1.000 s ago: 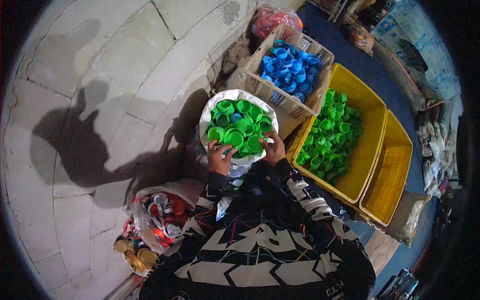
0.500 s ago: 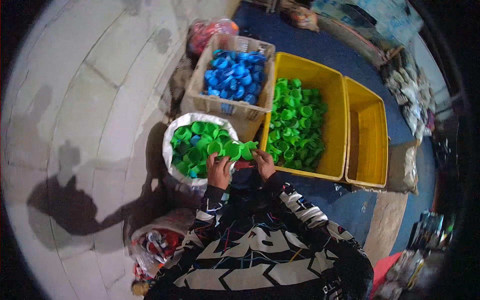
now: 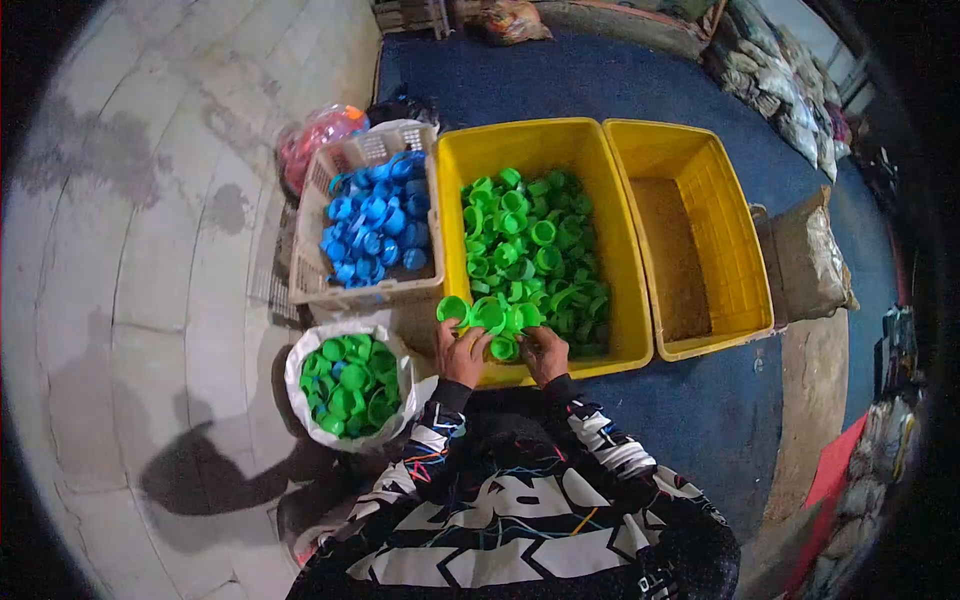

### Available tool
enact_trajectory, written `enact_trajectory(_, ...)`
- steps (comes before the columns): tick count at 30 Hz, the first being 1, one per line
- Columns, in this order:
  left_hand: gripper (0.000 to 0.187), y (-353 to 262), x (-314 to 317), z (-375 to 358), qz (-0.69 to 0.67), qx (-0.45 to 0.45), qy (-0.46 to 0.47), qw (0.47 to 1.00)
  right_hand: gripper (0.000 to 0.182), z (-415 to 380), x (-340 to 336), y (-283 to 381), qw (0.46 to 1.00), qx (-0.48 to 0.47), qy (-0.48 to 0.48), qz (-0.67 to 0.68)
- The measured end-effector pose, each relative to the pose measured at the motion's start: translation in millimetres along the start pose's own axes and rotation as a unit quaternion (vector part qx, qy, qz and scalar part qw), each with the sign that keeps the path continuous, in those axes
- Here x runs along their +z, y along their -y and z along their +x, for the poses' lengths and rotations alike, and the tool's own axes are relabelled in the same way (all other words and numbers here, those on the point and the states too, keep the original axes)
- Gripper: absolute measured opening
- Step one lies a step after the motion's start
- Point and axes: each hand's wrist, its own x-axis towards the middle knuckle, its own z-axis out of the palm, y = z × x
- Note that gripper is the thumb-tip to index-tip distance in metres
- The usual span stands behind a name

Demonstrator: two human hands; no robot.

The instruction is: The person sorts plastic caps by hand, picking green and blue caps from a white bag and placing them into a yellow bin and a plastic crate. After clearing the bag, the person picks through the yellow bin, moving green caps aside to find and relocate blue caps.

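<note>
While cupped together over the near rim of the yellow crate (image 3: 620, 250), left hand (image 3: 462, 352) and right hand (image 3: 545, 352) curl around a heap of green caps (image 3: 492, 318), fingers closed about the load, not spread. Step in hand, by the look: carrying a scoop of caps from the white sack (image 3: 300, 385) to the green pile (image 3: 530, 250) in the crate. Next move likely calls for opening both hands well inside the rim, clear of the basket of blue caps (image 3: 375, 225) just beside.
</note>
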Motion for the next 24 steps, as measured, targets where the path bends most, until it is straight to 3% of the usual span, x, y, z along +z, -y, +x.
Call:
enact_trajectory(6, 0.016, -39, 80, 86, 0.068, 0.049, 0.058, 0.995, 0.017, 73, -48, -41, 0.996, -0.018, -0.046, -0.072)
enact_trajectory(9, 0.015, -63, 107, 153, 0.056, 0.085, 0.031, 0.994, 0.022, 131, -66, -55, 0.989, -0.015, -0.051, -0.14)
enact_trajectory(12, 0.031, -73, 134, 221, 0.048, 0.066, 0.046, 0.996, 0.035, 199, -75, -59, 0.978, -0.084, -0.093, -0.168)
enact_trajectory(14, 0.046, -77, 142, 249, 0.08, 0.064, 0.028, 0.994, 0.043, 229, -80, -59, 0.985, -0.051, -0.086, -0.141)
enact_trajectory(17, 0.058, -61, 151, 251, 0.089, 0.0, 0.096, 0.991, 0.04, 238, -78, -76, 0.988, -0.013, -0.076, -0.135)
enact_trajectory(21, 0.043, -30, 145, 203, 0.032, -0.07, 0.138, 0.987, 0.034, 201, -63, -112, 0.986, -0.018, -0.088, -0.144)
enact_trajectory(24, 0.033, -5, 133, 151, -0.015, -0.125, 0.137, 0.982, 0.028, 162, -51, -125, 0.993, 0.029, 0.012, -0.115)
